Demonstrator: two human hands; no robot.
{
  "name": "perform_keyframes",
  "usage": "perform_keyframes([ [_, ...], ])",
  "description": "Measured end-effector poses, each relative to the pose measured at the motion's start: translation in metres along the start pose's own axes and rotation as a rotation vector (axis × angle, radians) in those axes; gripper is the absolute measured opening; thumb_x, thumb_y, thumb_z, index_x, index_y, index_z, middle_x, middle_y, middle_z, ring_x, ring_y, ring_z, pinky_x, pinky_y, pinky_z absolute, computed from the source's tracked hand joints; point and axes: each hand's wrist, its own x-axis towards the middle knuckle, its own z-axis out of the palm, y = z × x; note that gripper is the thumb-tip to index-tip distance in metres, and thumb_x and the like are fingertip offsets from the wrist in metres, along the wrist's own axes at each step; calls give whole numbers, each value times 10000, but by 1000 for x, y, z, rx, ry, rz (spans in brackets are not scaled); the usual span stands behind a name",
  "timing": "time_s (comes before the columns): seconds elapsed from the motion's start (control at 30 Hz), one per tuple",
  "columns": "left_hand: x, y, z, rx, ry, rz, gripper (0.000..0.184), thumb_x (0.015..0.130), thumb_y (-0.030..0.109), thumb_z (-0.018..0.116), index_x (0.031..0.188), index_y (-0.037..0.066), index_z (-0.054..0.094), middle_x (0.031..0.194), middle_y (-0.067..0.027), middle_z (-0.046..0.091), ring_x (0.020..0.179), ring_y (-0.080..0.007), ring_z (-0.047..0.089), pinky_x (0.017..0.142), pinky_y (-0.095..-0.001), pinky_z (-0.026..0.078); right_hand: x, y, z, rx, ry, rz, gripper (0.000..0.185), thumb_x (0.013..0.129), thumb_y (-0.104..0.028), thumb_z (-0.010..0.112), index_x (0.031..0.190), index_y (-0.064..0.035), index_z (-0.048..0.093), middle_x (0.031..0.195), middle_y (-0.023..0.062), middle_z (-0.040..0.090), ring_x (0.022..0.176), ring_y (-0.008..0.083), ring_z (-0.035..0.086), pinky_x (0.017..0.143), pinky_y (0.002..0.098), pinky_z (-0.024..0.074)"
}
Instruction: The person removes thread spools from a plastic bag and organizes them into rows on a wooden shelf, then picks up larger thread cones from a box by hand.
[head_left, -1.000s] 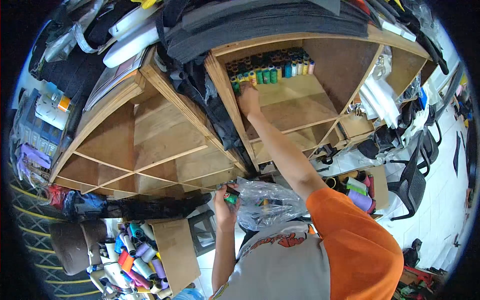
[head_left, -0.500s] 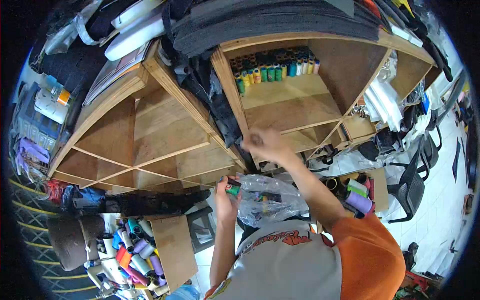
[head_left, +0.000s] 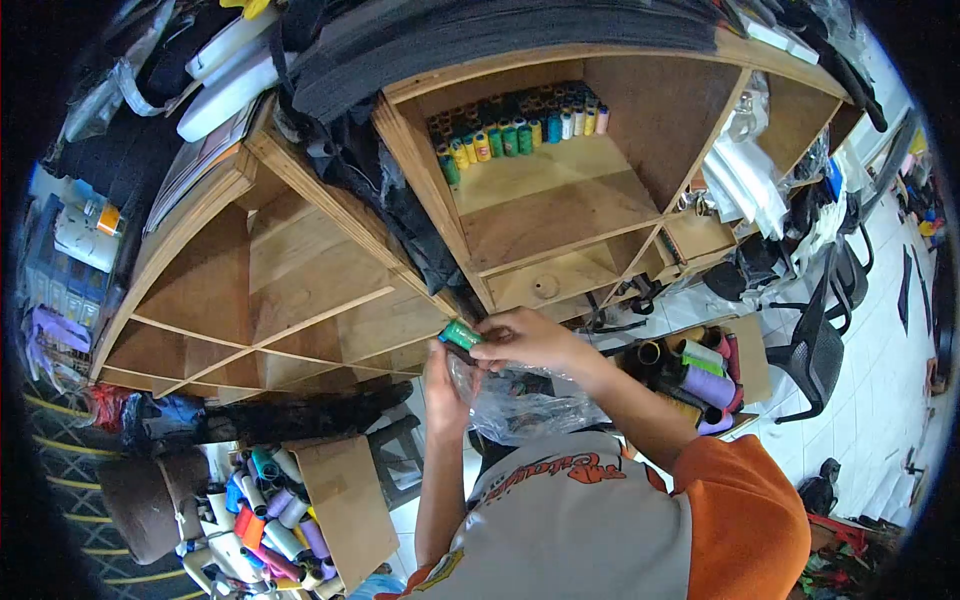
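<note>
A green thread spool (head_left: 459, 335) is between my two hands, in front of the lower edge of the shelves. My right hand (head_left: 522, 341) has its fingers closed on the spool from the right. My left hand (head_left: 441, 382) is just below and left of it, fingers bent up against the spool and a dark item beneath. A clear plastic bag (head_left: 520, 405) hangs below my hands, its contents blurred. Rows of small spools (head_left: 510, 138), green, yellow, blue and white, stand upright in the upper compartment of the wooden shelf (head_left: 560, 225).
At the lower left, a cardboard box (head_left: 345, 510) holds large cones of thread (head_left: 285, 540). Another box (head_left: 752, 375) with cones is at the right. A black chair (head_left: 812, 360) stands on the white tiled floor. Left of centre is a divided wooden cabinet (head_left: 300, 260).
My right hand has come down from the spool shelf to my left hand and now grips the green spool. The spool is raised slightly. The view has shifted a little.
</note>
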Motion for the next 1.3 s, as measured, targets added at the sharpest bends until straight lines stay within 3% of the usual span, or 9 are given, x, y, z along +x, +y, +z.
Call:
perform_keyframes([
  [0.07,3,0,-12,214,-52,62,282,941,348,481,918,77,554,704,-2,575,487,-83,493,399,-215,363,3,7,-4,490,-78,99,381,839,-291,656,1078,0,591,909,102,648,770,172,645,679,293,531],
  [0.1,3,-2,-10,156,42,43,255,938,332,496,919,85,555,696,7,575,459,-75,477,381,-194,349,5,5,-6,577,-115,97,371,860,-230,635,1117,21,546,993,131,626,865,236,646,724,306,542],
  [0.2,1,1,-8,163,113,62,262,935,328,503,934,71,555,744,-11,591,467,-82,479,391,-202,369,8,-12,-22,806,-36,74,391,867,-189,625,1162,32,493,1027,123,610,878,223,640,799,287,527],
  [0.3,1,3,-15,139,115,84,282,933,327,505,925,48,546,829,-54,598,465,-99,475,398,-222,374,44,-9,-54,921,248,-169,392,856,-168,635,1165,14,475,1041,107,601,987,224,598,800,338,505],
  [0.43,-3,3,-26,171,110,105,265,936,309,510,929,49,564,802,-63,604,457,-83,460,403,-222,356,123,-2,-104,112,708,-130,483,801,-158,676,1195,8,452,956,150,640,970,245,609,743,350,488],
  [0.53,-10,5,-28,198,102,90,280,933,318,513,913,44,567,754,-48,579,451,-80,453,404,-221,353,168,16,-113,-402,897,-226,360,831,-224,633,1073,14,511,883,185,648,860,300,629,699,355,487],
  [0.83,-16,5,-39,178,178,76,270,913,332,550,905,63,563,773,-20,579,447,-69,445,395,-208,357,219,52,-107,-643,958,-74,349,820,-230,596,1077,-17,495,831,247,626,808,423,603,691,491,479],
  [1.13,-16,4,-42,176,202,72,249,925,314,527,904,68,559,818,-32,595,449,-78,456,385,-207,350,221,51,-108,-844,959,-46,336,800,-281,584,1045,-58,525,872,227,637,871,426,593,748,477,472],
  [1.3,-12,4,-37,181,175,75,241,925,304,528,908,65,559,796,-18,587,455,-71,441,388,-212,340,217,45,-113,-667,901,-49,388,742,-283,653,1028,-39,559,915,227,636,910,397,597,777,442,477],
])
